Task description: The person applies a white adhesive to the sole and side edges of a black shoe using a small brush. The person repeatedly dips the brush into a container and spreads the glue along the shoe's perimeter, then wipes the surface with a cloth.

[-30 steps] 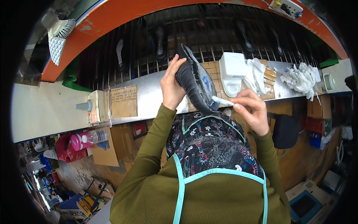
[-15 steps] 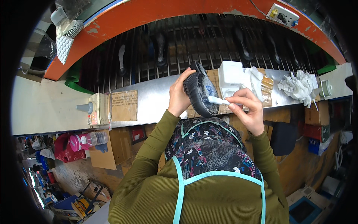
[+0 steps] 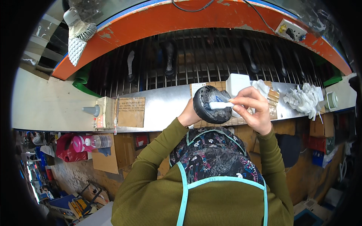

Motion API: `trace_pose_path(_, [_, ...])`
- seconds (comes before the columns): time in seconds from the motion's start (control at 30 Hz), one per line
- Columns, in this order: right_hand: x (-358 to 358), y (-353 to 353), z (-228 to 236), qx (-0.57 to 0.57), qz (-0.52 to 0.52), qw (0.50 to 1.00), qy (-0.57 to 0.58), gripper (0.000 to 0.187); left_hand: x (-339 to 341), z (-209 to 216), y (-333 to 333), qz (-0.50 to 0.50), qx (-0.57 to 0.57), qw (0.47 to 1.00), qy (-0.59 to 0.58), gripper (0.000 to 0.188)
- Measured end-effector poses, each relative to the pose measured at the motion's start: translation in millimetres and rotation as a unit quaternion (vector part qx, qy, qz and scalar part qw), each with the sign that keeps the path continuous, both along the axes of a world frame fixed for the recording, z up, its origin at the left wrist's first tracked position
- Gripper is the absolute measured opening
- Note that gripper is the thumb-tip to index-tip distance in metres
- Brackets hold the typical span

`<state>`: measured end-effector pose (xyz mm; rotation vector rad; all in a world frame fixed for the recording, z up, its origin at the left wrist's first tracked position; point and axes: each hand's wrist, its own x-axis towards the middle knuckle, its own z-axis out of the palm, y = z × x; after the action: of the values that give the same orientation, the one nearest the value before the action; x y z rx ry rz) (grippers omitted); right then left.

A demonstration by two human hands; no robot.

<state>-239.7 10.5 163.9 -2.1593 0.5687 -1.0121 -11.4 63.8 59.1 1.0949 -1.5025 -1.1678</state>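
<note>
A black shoe upper is tilted in front of me, its grey, scuffed underside with a blue mark turned up toward me. My left hand grips it from the left; most of its fingers are hidden behind the shoe. Between thumb and fingertips, my right hand pinches a small white brush. The brush's white head lies against the underside of the shoe. A white plastic container stands just beyond my right hand, partly covered by it, with white cloth or tissue beside it.
Beyond the metal bench, several dark shoe parts lie on a rack of rods under an orange frame. Crumpled white tissue sits at right. Cardboard lies left, by a grey nozzle. A pink-lidded bottle is below.
The shoe has tipped, its toe swinging up and left, so its underside faces me more. The brush has shifted slightly over it. The whole view has dropped a little.
</note>
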Motion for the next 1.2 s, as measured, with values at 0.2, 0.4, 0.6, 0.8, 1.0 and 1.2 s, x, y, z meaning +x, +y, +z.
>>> trace_pose_path(0.2, [9,-14,7,-0.027,0.007,1.000,0.008,0.018,-14,21,5,-0.088,-0.067,0.994,0.001,0.060])
trace_pose_path(0.4, [13,-25,9,-0.027,0.043,0.999,-0.003,0.017,-23,33,7,-0.141,0.114,0.973,0.140,0.089])
trace_pose_path(0.6, [8,-33,12,-0.041,0.074,0.996,0.017,0.018,-28,32,14,-0.172,0.244,0.930,0.215,0.082])
trace_pose_path(0.8, [2,-42,12,0.007,0.131,0.991,0.018,0.018,-30,25,17,-0.182,0.252,0.925,0.220,0.080])
trace_pose_path(1.0, [9,-42,-12,0.039,0.094,0.995,0.003,0.016,-28,14,19,-0.162,0.200,0.936,0.241,0.094])
trace_pose_path(1.2, [-80,-22,-91,0.249,-0.146,0.957,0.022,0.013,13,-9,37,-0.088,0.196,0.960,0.178,0.109])
